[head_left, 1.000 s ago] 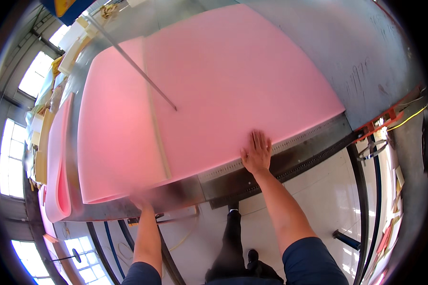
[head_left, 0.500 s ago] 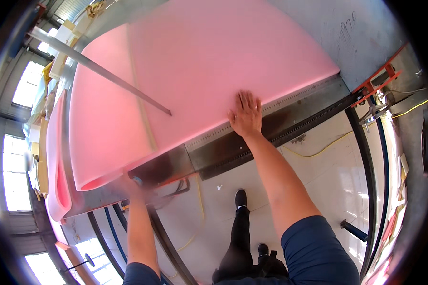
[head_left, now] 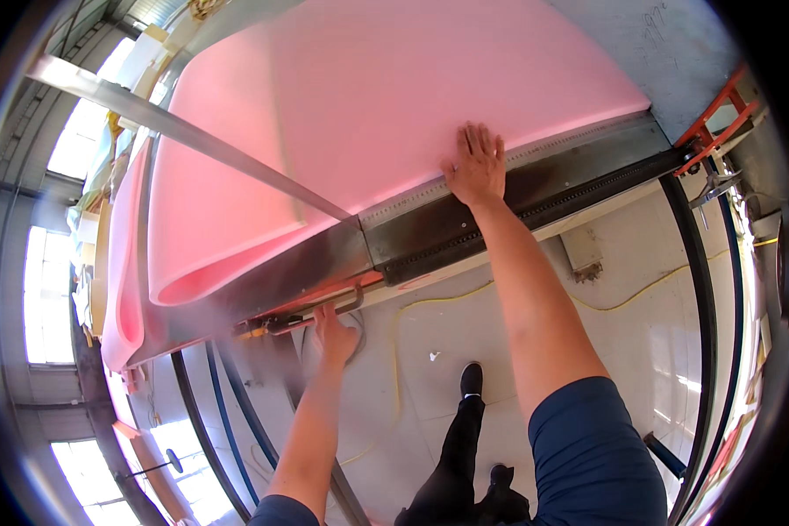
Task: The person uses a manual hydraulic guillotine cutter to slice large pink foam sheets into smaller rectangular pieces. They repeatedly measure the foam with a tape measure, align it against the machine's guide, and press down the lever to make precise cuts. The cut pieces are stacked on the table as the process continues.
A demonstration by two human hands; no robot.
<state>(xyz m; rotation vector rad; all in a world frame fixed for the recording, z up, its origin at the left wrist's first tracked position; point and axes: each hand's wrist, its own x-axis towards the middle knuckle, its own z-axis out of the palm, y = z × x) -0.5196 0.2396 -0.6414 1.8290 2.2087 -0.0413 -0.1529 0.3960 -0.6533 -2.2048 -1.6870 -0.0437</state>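
Note:
A large pink foam sheet (head_left: 394,96) lies on the metal table, its left part folded over on itself. My right hand (head_left: 478,171) rests flat at the sheet's near edge, fingers spread and partly over the ruler strip (head_left: 570,140). Below the table's front edge, my left hand (head_left: 335,335) is at a dark bent handle (head_left: 357,300); its fingers appear closed around it, though motion blurs them. Across the folded foam slants a long metal bar (head_left: 202,136), its near end at the sheet's front edge by the ruler strip.
A second folded pink foam piece (head_left: 124,272) hangs at the table's left end. Along the front runs a dark toothed rail (head_left: 570,203). An orange-red bracket (head_left: 719,123) stands at the right end. A yellow cable (head_left: 627,294) crosses the tiled floor below.
My left hand has left the foam's folded front edge and moved down and right to the handle. The bar's end now reaches the sheet's front edge. My right hand stays on the sheet; the view has shifted.

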